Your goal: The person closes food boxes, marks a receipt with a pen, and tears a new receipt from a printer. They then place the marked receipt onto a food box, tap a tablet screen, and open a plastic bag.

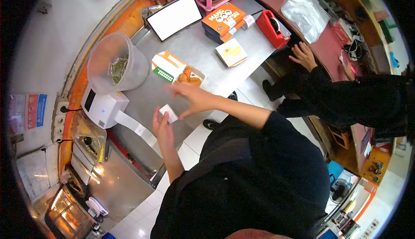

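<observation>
My left hand (pixel 161 126) is raised over the front edge of the steel counter (pixel 203 51) and pinches a small white paper slip (pixel 168 113). Just above it, my right hand (pixel 193 98) reaches out with the fingers spread and slightly blurred, its thumb close to the slip. It holds nothing. Beyond my right hand lies an open orange-and-white food box (pixel 166 67) with fried chicken pieces (pixel 189 77) in it.
A white label printer (pixel 103 109) feeds out a paper strip (pixel 139 129), beside a clear tub (pixel 114 64). Farther back are a tablet (pixel 175 16), stacked orange boxes (pixel 222 18), a small box (pixel 231 52) and a red tape dispenser (pixel 272 29). A co-worker's hand (pixel 304 55) rests on the right counter.
</observation>
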A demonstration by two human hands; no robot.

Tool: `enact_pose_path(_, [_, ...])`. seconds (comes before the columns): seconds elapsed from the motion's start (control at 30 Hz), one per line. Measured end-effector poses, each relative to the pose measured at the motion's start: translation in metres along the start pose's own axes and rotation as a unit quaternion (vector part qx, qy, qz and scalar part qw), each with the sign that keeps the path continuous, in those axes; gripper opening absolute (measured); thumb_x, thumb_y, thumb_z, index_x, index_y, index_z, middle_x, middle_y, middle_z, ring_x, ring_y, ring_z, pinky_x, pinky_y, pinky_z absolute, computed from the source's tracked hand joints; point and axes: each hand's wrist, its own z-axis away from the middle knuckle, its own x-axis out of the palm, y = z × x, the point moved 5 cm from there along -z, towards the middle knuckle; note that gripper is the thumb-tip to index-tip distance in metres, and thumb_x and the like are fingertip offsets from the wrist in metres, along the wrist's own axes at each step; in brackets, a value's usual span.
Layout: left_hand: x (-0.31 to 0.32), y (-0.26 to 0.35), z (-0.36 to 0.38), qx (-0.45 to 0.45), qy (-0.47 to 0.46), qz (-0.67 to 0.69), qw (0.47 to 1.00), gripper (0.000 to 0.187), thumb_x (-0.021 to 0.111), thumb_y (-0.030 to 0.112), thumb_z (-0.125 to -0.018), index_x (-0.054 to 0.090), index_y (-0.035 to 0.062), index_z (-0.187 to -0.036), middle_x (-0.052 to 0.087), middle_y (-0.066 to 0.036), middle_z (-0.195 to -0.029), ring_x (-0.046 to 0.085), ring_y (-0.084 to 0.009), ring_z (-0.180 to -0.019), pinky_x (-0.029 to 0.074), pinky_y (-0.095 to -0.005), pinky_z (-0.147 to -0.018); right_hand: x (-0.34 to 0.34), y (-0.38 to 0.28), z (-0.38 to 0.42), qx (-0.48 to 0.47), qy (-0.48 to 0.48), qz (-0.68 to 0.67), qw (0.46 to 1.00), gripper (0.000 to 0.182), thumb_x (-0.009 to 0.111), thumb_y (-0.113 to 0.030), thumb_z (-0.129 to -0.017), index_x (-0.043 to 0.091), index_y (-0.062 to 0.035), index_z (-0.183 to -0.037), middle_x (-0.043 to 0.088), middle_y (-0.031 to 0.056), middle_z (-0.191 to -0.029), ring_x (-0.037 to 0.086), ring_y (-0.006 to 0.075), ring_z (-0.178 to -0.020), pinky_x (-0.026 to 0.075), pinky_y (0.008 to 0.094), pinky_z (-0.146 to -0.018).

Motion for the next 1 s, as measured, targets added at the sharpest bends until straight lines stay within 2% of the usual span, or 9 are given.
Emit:
enact_pose_path(0.1, [0.052,-0.014,-0.012,0.069,0.032,-0.137,0.988,0.051,0.060,0.001,-0.077,0.037,0.0017,-0.122,0.058,-0.005,-0.081,0.056,-0.0122,-0.078,0.043,-0.0225,-0.072,-0.021,0.026,0.043,0.181,0.058,-0.178,0.965,0.067,0.076,-0.025,-0.064,0.045,-0.0055,-0.120,0.058,0.0069,-0.097,0.053,0.0120,-0.088,0.045,0.0258,-0.065])
enact_pose_path(0.23, [0.140,-0.051,-0.026,0.023,-0.034,-0.160,0.986,0.047,0.063,0.007,-0.076,0.042,0.0015,-0.118,0.060,-0.008,-0.086,0.056,-0.0113,-0.079,0.043,-0.0219,-0.071,-0.070,0.052,0.092,0.330,0.172,-0.191,0.908,0.014,0.068,-0.013,-0.074,0.061,-0.0010,-0.072,0.059,-0.0006,-0.063,0.051,0.0036,-0.057,0.041,0.0192,-0.052])
enact_pose_path(0.33, [0.195,-0.080,-0.045,0.050,-0.111,-0.307,0.944,0.062,0.070,0.019,-0.070,0.037,0.0015,-0.121,0.054,-0.016,-0.104,0.052,-0.0190,-0.096,0.041,-0.0302,-0.081,-0.122,0.074,0.134,0.314,0.266,-0.046,0.910,0.020,0.068,-0.018,-0.073,0.059,-0.0010,-0.067,0.052,-0.0007,-0.054,0.044,0.0050,-0.052,0.036,0.0232,-0.047])
enact_pose_path(0.4, [0.237,-0.072,-0.061,0.392,-0.050,-0.554,0.733,0.085,0.077,0.026,-0.058,0.029,0.0019,-0.124,0.039,-0.021,-0.121,0.038,-0.0285,-0.113,0.035,-0.0383,-0.091,-0.154,0.095,0.169,0.350,0.313,-0.045,0.882,0.022,0.065,-0.016,-0.075,0.053,-0.0026,-0.064,0.046,-0.0035,-0.053,0.037,0.0044,-0.050,0.030,0.0223,-0.045])
enact_pose_path(0.5, [0.250,-0.124,-0.140,0.316,-0.165,-0.625,0.694,0.103,0.082,0.029,-0.046,0.022,0.0013,-0.126,0.027,-0.021,-0.127,0.024,-0.0352,-0.120,0.028,-0.0440,-0.097,-0.186,0.125,0.210,0.357,0.350,-0.112,0.859,0.024,0.061,-0.018,-0.079,0.049,-0.0062,-0.062,0.040,-0.0064,-0.053,0.033,0.0028,-0.050,0.026,0.0208,-0.045])
enact_pose_path(0.7, [0.258,-0.145,-0.163,0.224,-0.149,-0.702,0.660,0.101,0.080,0.028,-0.043,0.028,-0.0036,-0.124,0.039,-0.021,-0.120,0.034,-0.0362,-0.116,0.033,-0.0442,-0.093,-0.204,0.148,0.225,0.352,0.313,-0.146,0.870,0.027,0.058,-0.023,-0.082,0.050,-0.0058,-0.063,0.039,-0.0064,-0.054,0.033,0.0028,-0.051,0.026,0.0206,-0.046])
enact_pose_path(0.83, [0.240,-0.147,-0.166,0.118,-0.094,-0.612,0.776,0.095,0.078,0.028,-0.047,0.033,-0.0067,-0.122,0.049,-0.020,-0.110,0.048,-0.0316,-0.103,0.041,-0.0380,-0.085,-0.212,0.142,0.189,0.325,0.254,-0.084,0.907,0.030,0.059,-0.026,-0.082,0.050,-0.0045,-0.063,0.038,-0.0054,-0.053,0.033,0.0032,-0.051,0.026,0.0217,-0.046])
enact_pose_path(0.9, [0.235,-0.159,-0.151,-0.132,-0.149,-0.340,0.919,0.083,0.075,0.026,-0.055,0.037,-0.0082,-0.121,0.052,-0.018,-0.109,0.053,-0.0247,-0.098,0.041,-0.0318,-0.086,-0.215,0.134,0.169,0.319,0.218,-0.062,0.920,0.029,0.060,-0.027,-0.081,0.053,-0.0030,-0.065,0.042,-0.0034,-0.053,0.035,0.0038,-0.051,0.029,0.0227,-0.046])
enact_pose_path(1.0, [0.237,-0.159,-0.145,-0.135,-0.156,-0.353,0.912,0.075,0.072,0.022,-0.060,0.037,-0.0075,-0.120,0.051,-0.017,-0.111,0.052,-0.0214,-0.100,0.042,-0.0295,-0.085,-0.217,0.129,0.142,0.294,0.203,-0.048,0.933,0.027,0.060,-0.026,-0.081,0.057,-0.0023,-0.070,0.048,-0.0017,-0.054,0.039,0.0046,-0.053,0.032,0.0231,-0.048])
